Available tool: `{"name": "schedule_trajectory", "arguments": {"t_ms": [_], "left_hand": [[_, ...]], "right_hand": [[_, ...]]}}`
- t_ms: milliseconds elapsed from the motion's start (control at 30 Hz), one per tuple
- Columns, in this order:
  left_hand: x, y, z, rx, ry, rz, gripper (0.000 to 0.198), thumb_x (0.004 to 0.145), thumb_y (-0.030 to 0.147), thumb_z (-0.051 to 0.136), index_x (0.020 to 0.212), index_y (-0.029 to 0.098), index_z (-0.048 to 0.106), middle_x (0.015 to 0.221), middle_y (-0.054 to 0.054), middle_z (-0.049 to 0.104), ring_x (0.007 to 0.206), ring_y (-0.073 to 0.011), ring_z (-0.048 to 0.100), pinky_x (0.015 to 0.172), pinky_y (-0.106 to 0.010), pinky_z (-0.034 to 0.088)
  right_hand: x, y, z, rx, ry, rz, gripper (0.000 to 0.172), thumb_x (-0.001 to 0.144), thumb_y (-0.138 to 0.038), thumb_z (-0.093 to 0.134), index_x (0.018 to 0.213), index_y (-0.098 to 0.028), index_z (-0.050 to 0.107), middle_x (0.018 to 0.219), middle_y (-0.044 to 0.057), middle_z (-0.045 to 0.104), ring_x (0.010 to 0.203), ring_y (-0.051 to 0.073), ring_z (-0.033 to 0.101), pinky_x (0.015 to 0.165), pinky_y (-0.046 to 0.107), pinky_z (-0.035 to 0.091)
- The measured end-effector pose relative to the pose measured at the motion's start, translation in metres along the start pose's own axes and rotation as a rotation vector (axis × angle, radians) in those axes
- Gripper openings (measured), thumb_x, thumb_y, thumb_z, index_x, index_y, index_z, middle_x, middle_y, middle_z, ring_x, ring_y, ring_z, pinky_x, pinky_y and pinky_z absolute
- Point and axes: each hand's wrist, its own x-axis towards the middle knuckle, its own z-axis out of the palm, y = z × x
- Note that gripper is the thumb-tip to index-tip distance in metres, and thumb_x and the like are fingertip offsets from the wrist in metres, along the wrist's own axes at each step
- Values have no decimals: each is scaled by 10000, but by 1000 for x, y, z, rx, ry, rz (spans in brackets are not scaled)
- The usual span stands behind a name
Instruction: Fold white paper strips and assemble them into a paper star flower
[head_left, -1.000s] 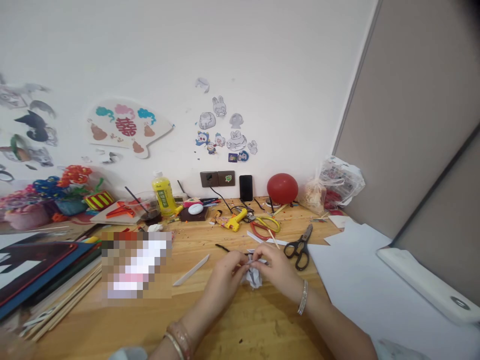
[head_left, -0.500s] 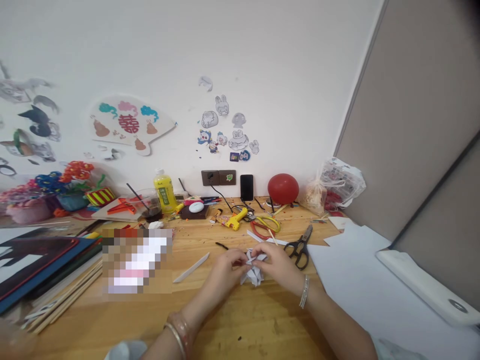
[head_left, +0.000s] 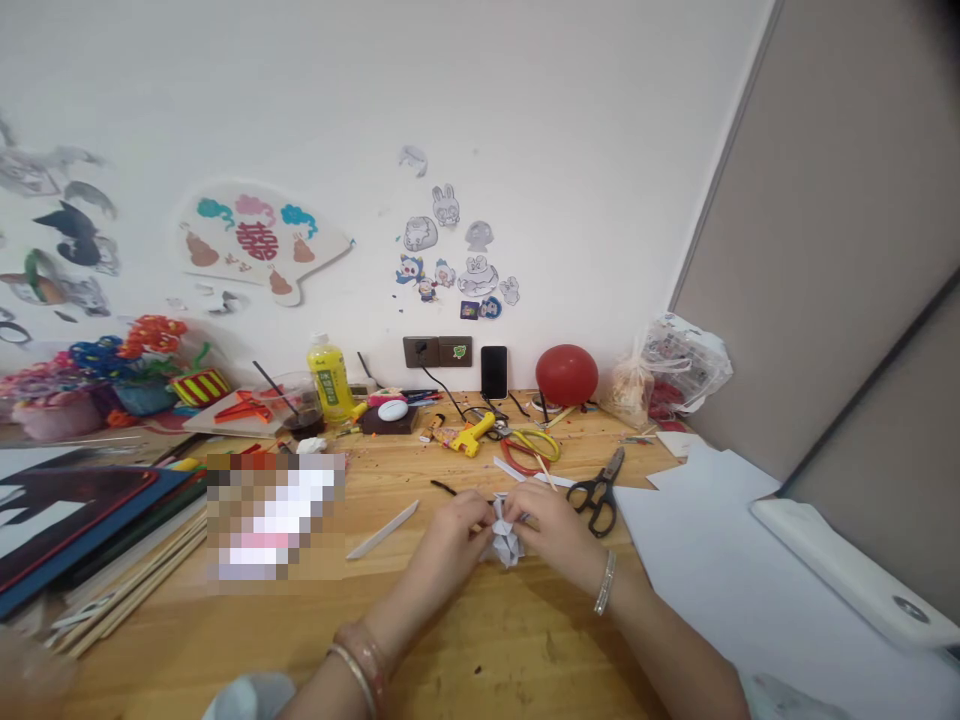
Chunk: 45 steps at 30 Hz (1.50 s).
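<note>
A small piece of folded white paper (head_left: 508, 546), with several pointed facets, is pinched between my two hands above the wooden table. My left hand (head_left: 457, 535) grips its left side with thumb and fingers together. On the other side, my right hand (head_left: 551, 525) closes on its upper right part. The fingers cover much of the paper's top. Black-handled scissors (head_left: 598, 495) lie just right of my right hand, blades pointing away. To the left of my left hand rests a folded white paper strip (head_left: 384, 530).
Behind my hands lie a yellow glue gun (head_left: 474, 436) and red-and-yellow-handled scissors (head_left: 534, 447). A red balloon (head_left: 567, 375), a phone (head_left: 494, 372) and a yellow drink bottle (head_left: 330, 380) stand by the wall. White paper sheets (head_left: 712, 580) cover the right side; wooden sticks (head_left: 150, 590) lie left.
My fingers have shifted slightly on the folded paper, and the right-hand fingers have drawn in closer. The paper has turned a little and looks narrower. The view has moved slightly.
</note>
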Motion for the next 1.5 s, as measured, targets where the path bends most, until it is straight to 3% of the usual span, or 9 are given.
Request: {"name": "schedule_trajectory", "arguments": {"t_ms": [367, 567, 800, 1000, 1267, 1500], "left_hand": [[-2, -1, 4, 128, -34, 77, 161, 798, 117, 448, 772, 152, 603, 741, -50, 627, 695, -153, 558, 633, -234, 426], [-4, -9, 9, 282, 0, 160, 193, 824, 129, 420, 734, 147, 589, 696, -47, 578, 648, -145, 521, 595, -236, 406], [-4, -6, 6, 250, -29, 189, 188, 847, 136, 387, 777, 161, 559, 767, -45, 583, 702, -144, 524, 620, -242, 414], [-5, -9, 8, 310, -1, 176, 182, 850, 146, 400, 900, 162, 574, 801, -64, 603, 733, -168, 547, 652, -273, 435], [-5, -17, 10, 341, -62, 190, 201, 851, 137, 399, 920, 161, 586, 798, -66, 601, 739, -172, 554, 654, -263, 426], [-1, -16, 11, 271, -46, 175, 196, 827, 137, 415, 849, 161, 608, 762, -55, 603, 711, -162, 553, 649, -251, 432]], "right_hand": [[1, 1, 2, -125, -10, 6, 192, 687, -11, 538, 677, -202, 562, 694, -27, 568, 766, 160, 495, 661, 270, 373], [-1, 1, 5, -123, 30, 1, 224, 674, 22, 498, 659, -193, 558, 683, -19, 541, 745, 154, 485, 657, 263, 367], [-2, 3, 9, -122, 86, -48, 248, 691, 24, 457, 634, -201, 546, 646, -11, 542, 739, 168, 461, 658, 283, 374], [-3, 7, 13, -155, 128, -111, 246, 722, 4, 440, 662, -205, 557, 657, 5, 553, 751, 181, 458, 739, 331, 376], [2, 10, 5, -134, -20, -94, 261, 650, 38, 441, 703, -195, 546, 714, -2, 560, 768, 166, 479, 695, 286, 381], [0, 13, 11, -220, -29, -98, 241, 680, 28, 452, 720, -193, 539, 715, -5, 564, 761, 168, 465, 681, 282, 361]]}}
